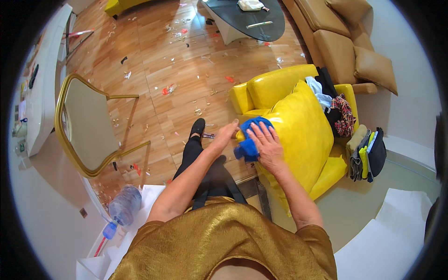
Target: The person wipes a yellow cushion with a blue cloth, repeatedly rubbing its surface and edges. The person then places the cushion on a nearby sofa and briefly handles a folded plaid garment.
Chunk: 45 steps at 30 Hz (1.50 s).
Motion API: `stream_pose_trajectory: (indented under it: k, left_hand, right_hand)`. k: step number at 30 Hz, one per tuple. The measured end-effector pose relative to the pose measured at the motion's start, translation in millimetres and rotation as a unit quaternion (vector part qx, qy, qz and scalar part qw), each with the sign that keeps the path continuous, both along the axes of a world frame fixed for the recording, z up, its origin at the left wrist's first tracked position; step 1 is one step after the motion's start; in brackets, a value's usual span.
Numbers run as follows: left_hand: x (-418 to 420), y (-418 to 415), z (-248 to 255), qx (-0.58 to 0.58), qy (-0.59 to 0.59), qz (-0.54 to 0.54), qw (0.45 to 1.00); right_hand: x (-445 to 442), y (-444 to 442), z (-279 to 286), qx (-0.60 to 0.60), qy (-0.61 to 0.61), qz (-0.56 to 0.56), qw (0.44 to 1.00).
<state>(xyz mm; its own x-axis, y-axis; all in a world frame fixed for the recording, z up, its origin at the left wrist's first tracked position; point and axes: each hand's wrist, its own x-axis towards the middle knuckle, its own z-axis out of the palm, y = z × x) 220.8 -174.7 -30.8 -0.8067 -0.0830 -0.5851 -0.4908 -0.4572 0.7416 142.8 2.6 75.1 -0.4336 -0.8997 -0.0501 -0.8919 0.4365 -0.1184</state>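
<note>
My right hand (pixel 268 148) lies with fingers spread over a crumpled blue cloth (pixel 247 148), pressing it against a large yellow cushion (pixel 302 129). The cushion is glossy and leans tilted across a yellow armchair (pixel 274 87). At the cushion's near-left corner, my left hand (pixel 226 134) grips the tip, its thumb raised; part of its fingers is hidden. Loose clothes, among them a plaid garment (pixel 343 115) and a light blue one (pixel 319 91), lie on the chair behind the cushion. Folded clothes (pixel 367 154) hang or rest over the chair's right side.
Scraps and shells litter the wood floor (pixel 157 73). A gold-framed chair (pixel 91 122) stands left, near a white counter (pixel 49 70). A large plastic water bottle (pixel 125 206) lies lower left. A black oval table (pixel 259 21) and a tan sofa (pixel 332 45) are farther off.
</note>
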Motion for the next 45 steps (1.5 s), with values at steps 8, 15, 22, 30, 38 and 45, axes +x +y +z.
stream_pose_trajectory:
  k: [8, 15, 22, 30, 38, 45]
  left_hand:
    - [-63, 6, 49, -0.309, 0.038, -0.138, 0.940]
    - [-44, 41, 39, -0.338, 0.133, -0.212, 0.907]
    - [-17, 55, 44, -0.381, 0.149, -0.213, 0.887]
    - [-11, 48, 46, -0.410, 0.150, -0.278, 0.855]
    - [-5, 54, 34, -0.422, 0.160, -0.256, 0.854]
    - [-8, 47, 39, -0.406, 0.162, -0.266, 0.859]
  right_hand:
    - [-75, 13, -22, 0.036, 0.016, -0.180, 0.983]
    - [-30, 41, 12, 0.040, -0.042, -0.155, 0.986]
    - [-104, 46, -37, 0.014, 0.017, -0.257, 0.966]
    - [-130, 28, -56, 0.118, -0.027, -0.279, 0.953]
    - [-140, 30, -50, 0.132, -0.033, -0.180, 0.974]
    - [-199, 23, -76, 0.242, 0.002, -0.291, 0.925]
